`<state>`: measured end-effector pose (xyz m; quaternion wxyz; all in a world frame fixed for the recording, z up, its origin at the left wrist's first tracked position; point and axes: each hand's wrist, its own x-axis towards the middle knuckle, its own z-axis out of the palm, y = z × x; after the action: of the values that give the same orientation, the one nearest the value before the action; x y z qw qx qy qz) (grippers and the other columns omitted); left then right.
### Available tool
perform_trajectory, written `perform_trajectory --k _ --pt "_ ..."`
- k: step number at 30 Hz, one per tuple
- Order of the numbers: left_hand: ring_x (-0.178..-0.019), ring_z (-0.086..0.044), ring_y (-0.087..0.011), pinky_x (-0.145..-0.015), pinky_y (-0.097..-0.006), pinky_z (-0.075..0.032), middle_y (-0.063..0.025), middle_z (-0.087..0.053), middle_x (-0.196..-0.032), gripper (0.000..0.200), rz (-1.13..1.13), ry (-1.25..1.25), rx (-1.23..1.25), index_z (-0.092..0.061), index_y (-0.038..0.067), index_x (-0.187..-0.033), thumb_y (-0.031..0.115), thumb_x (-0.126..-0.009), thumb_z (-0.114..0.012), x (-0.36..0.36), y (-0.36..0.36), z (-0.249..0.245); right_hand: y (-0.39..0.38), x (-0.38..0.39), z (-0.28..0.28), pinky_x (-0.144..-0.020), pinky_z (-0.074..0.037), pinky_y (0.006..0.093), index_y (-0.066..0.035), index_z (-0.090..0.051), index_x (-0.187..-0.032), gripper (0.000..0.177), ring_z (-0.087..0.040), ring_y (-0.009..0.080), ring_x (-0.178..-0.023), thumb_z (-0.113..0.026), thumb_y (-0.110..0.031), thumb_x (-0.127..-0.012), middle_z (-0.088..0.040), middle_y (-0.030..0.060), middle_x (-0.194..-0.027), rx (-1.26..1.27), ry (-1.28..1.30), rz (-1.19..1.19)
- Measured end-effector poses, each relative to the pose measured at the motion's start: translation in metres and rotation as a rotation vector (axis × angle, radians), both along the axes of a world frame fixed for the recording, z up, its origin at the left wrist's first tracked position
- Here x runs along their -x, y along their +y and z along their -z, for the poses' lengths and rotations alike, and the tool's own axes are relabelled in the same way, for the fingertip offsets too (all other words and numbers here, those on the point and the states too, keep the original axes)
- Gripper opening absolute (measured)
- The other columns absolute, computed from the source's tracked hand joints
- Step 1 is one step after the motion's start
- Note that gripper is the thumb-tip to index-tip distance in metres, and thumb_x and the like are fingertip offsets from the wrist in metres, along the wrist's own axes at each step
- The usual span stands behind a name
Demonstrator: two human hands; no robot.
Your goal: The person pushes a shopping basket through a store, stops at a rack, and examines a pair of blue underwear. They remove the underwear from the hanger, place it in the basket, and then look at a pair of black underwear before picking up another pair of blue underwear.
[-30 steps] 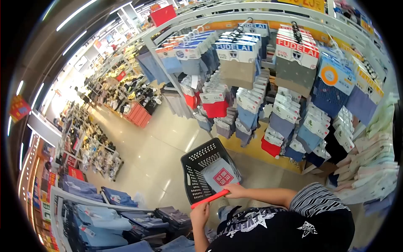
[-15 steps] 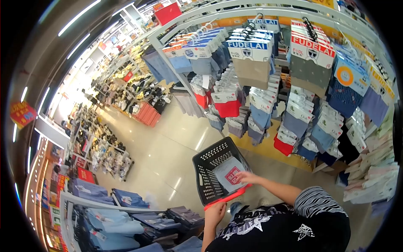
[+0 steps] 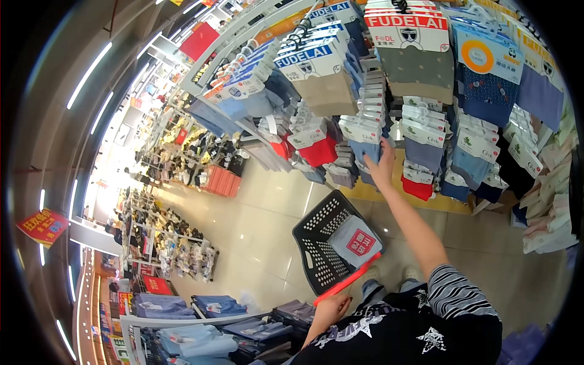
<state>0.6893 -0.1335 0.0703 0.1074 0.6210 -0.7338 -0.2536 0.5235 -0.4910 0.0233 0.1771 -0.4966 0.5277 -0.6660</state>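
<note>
Basket [image 3: 316, 261], black with a red handle [image 3: 348, 278], is at the middle of the frame, low down, tilted and with its open top facing up. The left hand [image 3: 331, 308] is closed on the left end of the handle. A grey bag [image 3: 342, 233] with a red label [image 3: 361, 243] lies inside. Two pale shoes [image 3: 372, 274] show just below the handle on the tiled floor [image 3: 255, 231]. Folded jeans [image 3: 198, 340] fill the lower left. The right hand [image 3: 381, 163] reaches up to the rack, thumb and fingers apart, touching a blue garment [image 3: 365, 151] on a white card hanger; whether it pinches the cloth, I cannot tell. Red garments [image 3: 317, 152] hang beside it. Farther off, a red crate [image 3: 220, 181] stands left of centre, and lights [image 3: 90, 76] line the ceiling, upper left.
</note>
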Motion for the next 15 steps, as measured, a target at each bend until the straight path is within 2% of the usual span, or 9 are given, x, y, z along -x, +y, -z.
perform_trajectory --k 3,4,5,7,8,9,12,15 --pt "-0.058 -0.057 -0.0243 -0.051 -0.0341 -0.043 -0.0097 -0.057 -0.064 0.012 0.033 -0.006 -0.044 -0.059 0.01 -0.085 0.018 -0.077 -0.055 0.007 -0.001 0.006 -0.018 0.003 -0.003 -0.082 -0.034 0.0391 -0.004 -0.037 -0.117 0.064 -0.041 0.0342 -0.096 -0.069 -0.02 -0.065 -0.044 0.0166 -0.103 -0.074 0.039 0.104" --pt "-0.063 -0.058 -0.0239 -0.057 -0.0325 -0.045 -0.0108 -0.059 -0.075 0.016 0.047 -0.041 -0.167 -0.057 0.007 -0.092 0.015 -0.079 -0.053 0.012 -0.002 -0.002 -0.02 0.004 -0.005 -0.079 -0.036 0.0395 -0.006 -0.044 -0.109 0.055 -0.042 0.0335 -0.092 -0.07 -0.022 -0.063 -0.044 0.015 -0.098 -0.036 -0.007 0.124" --pt "-0.063 -0.058 -0.0239 -0.057 -0.0325 -0.045 -0.0108 -0.059 -0.075 0.016 0.05 -0.059 -0.169 -0.057 0.007 -0.092 0.015 -0.079 -0.053 0.016 -0.001 -0.006 -0.02 0.004 -0.004 -0.079 -0.036 0.0395 -0.006 -0.044 -0.109 0.055 -0.042 0.0335 -0.092 -0.07 -0.022 -0.063 -0.044 0.015 -0.098 -0.039 -0.025 0.127" --pt "-0.066 -0.059 -0.025 -0.059 -0.0321 -0.045 -0.0109 -0.059 -0.076 0.016 0.038 -0.028 -0.261 -0.057 0.007 -0.092 0.016 -0.079 -0.053 0.022 0.001 -0.006 -0.023 0.005 -0.003 -0.076 -0.036 0.0396 -0.008 -0.051 -0.098 0.042 -0.043 0.032 -0.09 -0.069 -0.022 -0.063 -0.045 0.0139 -0.093 -0.097 0.058 0.198" --pt "-0.067 -0.058 -0.0282 -0.057 -0.0356 -0.045 -0.0108 -0.059 -0.075 0.018 0.108 -0.06 -0.231 -0.055 0.012 -0.095 0.022 -0.081 -0.05 0.021 0.003 -0.002 -0.021 0.006 -0.001 -0.072 -0.037 0.0393 -0.008 -0.054 -0.089 0.032 -0.045 0.0305 -0.086 -0.068 -0.023 -0.064 -0.046 0.0129 -0.088 -0.053 0.061 0.197" --pt "-0.075 -0.057 -0.029 -0.062 -0.0359 -0.045 -0.0122 -0.058 -0.083 0.019 0.129 -0.084 -0.281 -0.055 0.012 -0.096 0.023 -0.082 -0.049 0.021 0.005 0.0 -0.016 0.003 0.003 -0.072 -0.037 0.0393 -0.008 -0.054 -0.089 0.032 -0.045 0.0305 -0.086 -0.068 -0.023 -0.064 -0.046 0.0129 -0.088 -0.073 0.038 0.202" --pt "-0.08 -0.056 -0.0298 -0.066 -0.0365 -0.044 -0.013 -0.058 -0.085 0.019 0.22 -0.136 -0.476 -0.054 0.011 -0.096 0.022 -0.082 -0.049 0.025 0.0 0.0 -0.014 0.004 0.006 -0.065 -0.039 0.0377 -0.006 -0.052 -0.086 0.029 -0.048 0.0293 -0.076 -0.066 -0.023 -0.066 -0.048 0.0106 -0.08 0.043 -0.019 0.012" --pt "-0.077 -0.057 -0.0304 -0.064 -0.0372 -0.044 -0.0131 -0.058 -0.084 0.019 0.265 -0.124 -0.452 -0.054 0.01 -0.095 0.022 -0.081 -0.049 0.033 -0.01 -0.002 -0.004 0.007 -0.001 -0.063 -0.041 0.0387 -0.007 -0.053 -0.087 0.027 -0.053 0.0293 -0.072 -0.064 -0.025 -0.069 -0.055 0.0108 -0.078 -0.09 -0.132 -0.107"
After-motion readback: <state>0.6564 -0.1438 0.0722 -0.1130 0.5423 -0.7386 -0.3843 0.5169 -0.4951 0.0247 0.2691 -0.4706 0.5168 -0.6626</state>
